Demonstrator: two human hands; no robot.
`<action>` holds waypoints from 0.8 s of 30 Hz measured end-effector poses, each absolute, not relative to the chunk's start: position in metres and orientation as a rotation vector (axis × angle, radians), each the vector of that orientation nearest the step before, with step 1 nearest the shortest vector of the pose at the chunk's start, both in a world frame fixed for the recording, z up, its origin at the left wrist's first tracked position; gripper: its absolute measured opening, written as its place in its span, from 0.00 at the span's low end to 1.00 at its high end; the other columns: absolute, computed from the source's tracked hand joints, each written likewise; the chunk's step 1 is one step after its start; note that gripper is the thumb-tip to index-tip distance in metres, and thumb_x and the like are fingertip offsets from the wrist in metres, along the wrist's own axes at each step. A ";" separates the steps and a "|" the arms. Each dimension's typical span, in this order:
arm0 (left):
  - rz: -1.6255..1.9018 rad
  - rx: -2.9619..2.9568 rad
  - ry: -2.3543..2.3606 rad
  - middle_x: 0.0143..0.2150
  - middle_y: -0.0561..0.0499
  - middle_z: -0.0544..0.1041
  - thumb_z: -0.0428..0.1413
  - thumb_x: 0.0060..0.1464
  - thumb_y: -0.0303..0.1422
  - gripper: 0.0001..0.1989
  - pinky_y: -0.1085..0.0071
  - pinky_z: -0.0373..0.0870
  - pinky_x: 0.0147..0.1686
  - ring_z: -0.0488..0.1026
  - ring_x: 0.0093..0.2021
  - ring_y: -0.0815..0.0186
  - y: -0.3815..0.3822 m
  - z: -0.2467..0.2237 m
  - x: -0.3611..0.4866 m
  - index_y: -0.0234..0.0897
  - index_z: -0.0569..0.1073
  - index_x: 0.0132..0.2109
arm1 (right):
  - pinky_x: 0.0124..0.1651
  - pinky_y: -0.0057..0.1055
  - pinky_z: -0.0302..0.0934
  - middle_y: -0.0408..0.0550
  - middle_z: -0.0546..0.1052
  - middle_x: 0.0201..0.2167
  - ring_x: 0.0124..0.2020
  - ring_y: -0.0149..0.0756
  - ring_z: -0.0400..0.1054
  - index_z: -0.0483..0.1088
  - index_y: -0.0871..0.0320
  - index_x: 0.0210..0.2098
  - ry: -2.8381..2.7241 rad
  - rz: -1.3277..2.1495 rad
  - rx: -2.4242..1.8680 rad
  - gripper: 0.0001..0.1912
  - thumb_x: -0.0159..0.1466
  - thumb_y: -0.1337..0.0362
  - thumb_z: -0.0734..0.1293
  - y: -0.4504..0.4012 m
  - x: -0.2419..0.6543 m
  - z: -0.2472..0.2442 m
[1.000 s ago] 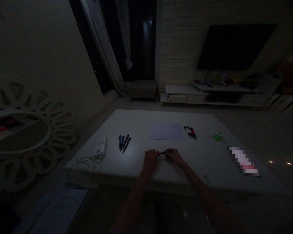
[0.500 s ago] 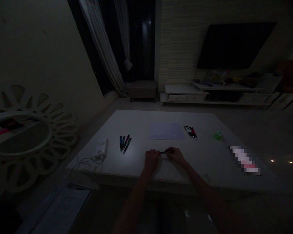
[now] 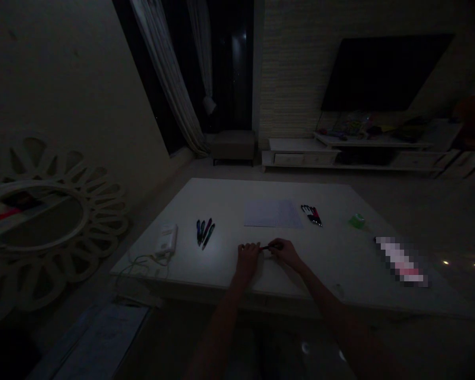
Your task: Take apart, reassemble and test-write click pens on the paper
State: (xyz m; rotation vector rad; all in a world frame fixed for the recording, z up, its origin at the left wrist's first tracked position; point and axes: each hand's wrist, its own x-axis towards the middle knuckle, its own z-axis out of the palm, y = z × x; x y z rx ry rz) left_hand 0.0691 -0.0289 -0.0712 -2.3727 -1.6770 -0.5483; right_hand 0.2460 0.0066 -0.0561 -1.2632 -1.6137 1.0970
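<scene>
writing: sheet (image 3: 272,214) on white desk (image 3: 221,198) has faint marks all over, too dim to read. papers (image 3: 98,338) lower l., below desk edge, carry faint print, illegible at this res. flat item (image 3: 401,261) nr r. edge of desk is pixelated, pinkish band across it, text unreadable. marks on pens too small to tell.

grip: both hands low over desk, nr edge, just this side of sheet. left hand (image 3: 248,258) closed, fingertips clamped on l. end of dark pen (image 3: 265,248), red bit showing there. right hand (image 3: 285,253) pinches r. end, thumb + fingers together on it. pen held approx. level btwn the two, short mid stretch visible; whether it touches desk, can't tell.

around: four loose pens (image 3: 205,233) to l. of left hand, well apart from it, dark barrels, roughly side by side. white box (image 3: 167,240) further l., w/ cord (image 3: 142,258) trailing to desk edge. pen bundle (image 3: 312,215), blk/white/red, just r. of sheet. small green item (image 3: 357,220) further r. light v. low.
</scene>
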 end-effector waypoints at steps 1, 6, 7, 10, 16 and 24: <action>-0.551 -2.378 -1.669 0.41 0.47 0.74 0.46 0.61 0.28 0.15 0.60 0.57 0.45 0.68 0.43 0.62 -0.029 -0.073 0.069 0.37 0.65 0.54 | 0.32 0.30 0.64 0.49 0.78 0.27 0.28 0.36 0.71 0.73 0.59 0.29 -1.622 1.079 -1.259 0.12 0.48 0.57 0.68 0.006 0.247 -0.057; -0.566 -2.398 -1.642 0.42 0.48 0.74 0.48 0.60 0.29 0.14 0.60 0.56 0.45 0.69 0.43 0.62 -0.027 -0.079 0.067 0.38 0.66 0.53 | 0.26 0.28 0.62 0.50 0.78 0.23 0.23 0.35 0.71 0.73 0.60 0.28 -1.628 1.148 -1.357 0.18 0.53 0.50 0.65 0.005 0.246 -0.060; -0.568 -2.402 -1.639 0.42 0.48 0.74 0.48 0.60 0.28 0.14 0.60 0.56 0.46 0.69 0.43 0.62 -0.027 -0.079 0.067 0.38 0.66 0.53 | 0.24 0.27 0.61 0.50 0.77 0.20 0.21 0.34 0.70 0.73 0.60 0.25 -1.632 1.165 -1.395 0.20 0.55 0.48 0.64 0.005 0.245 -0.060; -0.569 -2.403 -1.664 0.41 0.48 0.74 0.48 0.60 0.29 0.14 0.60 0.55 0.46 0.69 0.43 0.62 -0.028 -0.077 0.068 0.39 0.66 0.53 | 0.24 0.27 0.61 0.49 0.76 0.18 0.20 0.34 0.69 0.71 0.60 0.22 -1.658 1.123 -1.379 0.18 0.54 0.50 0.64 0.007 0.244 -0.060; -0.531 -2.418 -1.729 0.38 0.49 0.73 0.46 0.61 0.29 0.09 0.61 0.54 0.46 0.68 0.41 0.63 -0.031 -0.065 0.070 0.40 0.69 0.45 | 0.33 0.31 0.65 0.48 0.77 0.25 0.28 0.37 0.72 0.72 0.58 0.26 -1.596 0.981 -1.289 0.10 0.47 0.59 0.68 0.012 0.247 -0.061; -0.522 -2.392 -1.731 0.41 0.48 0.71 0.47 0.61 0.31 0.16 0.62 0.56 0.44 0.67 0.42 0.62 -0.031 -0.064 0.072 0.42 0.63 0.55 | 0.37 0.35 0.67 0.50 0.79 0.30 0.32 0.39 0.73 0.74 0.58 0.30 -1.526 1.019 -1.275 0.13 0.47 0.58 0.69 0.015 0.256 -0.062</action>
